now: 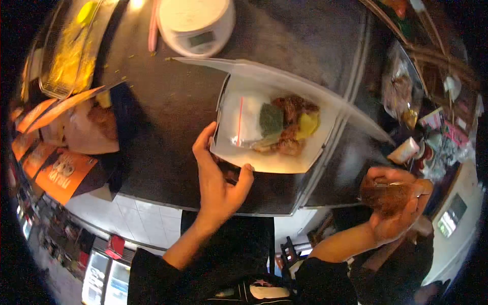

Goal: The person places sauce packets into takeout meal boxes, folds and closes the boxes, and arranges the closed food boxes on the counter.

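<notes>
A white paper food box stands open on the dark counter, its lid raised along the far side. In it lie a clear zip bag with a red strip, a dark green leafy piece, browned pieces of food and a yellow-green slice. My left hand grips the near left corner of this box, thumb on the front edge and fingers along the side. Off to the right, my right hand is closed around a clear packet with brown contents; its exact kind is blurred.
A white kitchen scale sits at the back beside a pink stick-like thing. On the left are orange food boxes, one open with food, and a wire basket of yellow bits. Assorted packets crowd the right side.
</notes>
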`<state>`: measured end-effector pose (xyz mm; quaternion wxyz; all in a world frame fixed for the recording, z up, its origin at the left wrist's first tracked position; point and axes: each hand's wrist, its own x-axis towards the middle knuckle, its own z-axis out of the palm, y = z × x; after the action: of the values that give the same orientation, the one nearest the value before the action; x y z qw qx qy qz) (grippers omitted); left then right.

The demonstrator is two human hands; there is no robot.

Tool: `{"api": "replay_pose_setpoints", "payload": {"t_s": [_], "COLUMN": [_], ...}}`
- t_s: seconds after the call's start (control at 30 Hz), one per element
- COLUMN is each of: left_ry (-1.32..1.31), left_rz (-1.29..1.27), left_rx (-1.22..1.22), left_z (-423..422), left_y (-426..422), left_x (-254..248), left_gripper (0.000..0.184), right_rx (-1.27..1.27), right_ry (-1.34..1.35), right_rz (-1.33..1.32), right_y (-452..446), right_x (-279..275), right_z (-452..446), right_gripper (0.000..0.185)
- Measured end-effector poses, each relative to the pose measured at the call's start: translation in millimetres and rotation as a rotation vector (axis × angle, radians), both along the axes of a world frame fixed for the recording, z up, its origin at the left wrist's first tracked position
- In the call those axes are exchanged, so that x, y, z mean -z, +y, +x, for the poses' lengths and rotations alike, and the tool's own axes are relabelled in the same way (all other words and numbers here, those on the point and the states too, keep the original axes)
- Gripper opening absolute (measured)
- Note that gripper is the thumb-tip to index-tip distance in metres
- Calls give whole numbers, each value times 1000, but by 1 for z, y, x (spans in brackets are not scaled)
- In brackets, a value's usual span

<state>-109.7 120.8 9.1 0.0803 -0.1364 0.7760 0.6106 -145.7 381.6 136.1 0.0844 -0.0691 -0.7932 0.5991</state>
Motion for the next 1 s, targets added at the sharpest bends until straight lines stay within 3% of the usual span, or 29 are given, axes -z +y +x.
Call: {"api": "replay_pose_setpoints", "payload": {"t_s": [0.17, 0.27, 0.3, 0.4, 0.43, 0.53, 0.63, 0.73, 0.8, 0.87, 0.93, 1.0], "left_ry": [-92, -27, 4, 322, 322, 372, 528, 478, 428, 380, 334, 438], "left_rz": [120, 40, -124, -589, -727, -984, -896, -829, -717, -611, -506, -495], "left_rx": [100, 260, 298, 535, 597, 723, 698, 663, 620, 532, 397, 319], "left_z": [22, 32, 31, 10, -2, -29, -35, -35, -32, -30, -24, -14], "left_y": [46, 50, 49, 50, 58, 88, 87, 72, 62, 58, 60, 40], "left_x": [-5, 4, -4, -34, -42, -45, -39, -45, -41, -39, -39, -30], "left_gripper": [77, 70, 60, 62, 61, 58, 41, 36, 40, 42, 45, 52], "right_rx": [236, 454, 433, 550, 493, 640, 605, 534, 477, 341, 237, 212], "right_ry": [-94, -195, -201, -258, -202, -183, -176, -149, -149, -96, -63, -37], "right_rz": [30, -53, -105, -93, -251, -392, -544, -566, -584, -884, -944, -770], "right_y": [46, 60, 66, 75, 78, 75, 81, 78, 76, 65, 52, 40], "right_x": [3, 9, 12, 25, 31, 44, 42, 33, 33, 31, 38, 50], "right_z": [53, 80, 85, 103, 109, 108, 110, 106, 104, 98, 89, 79], "right_gripper": [30, 31, 33, 38, 36, 30, 38, 40, 40, 41, 40, 38]}}
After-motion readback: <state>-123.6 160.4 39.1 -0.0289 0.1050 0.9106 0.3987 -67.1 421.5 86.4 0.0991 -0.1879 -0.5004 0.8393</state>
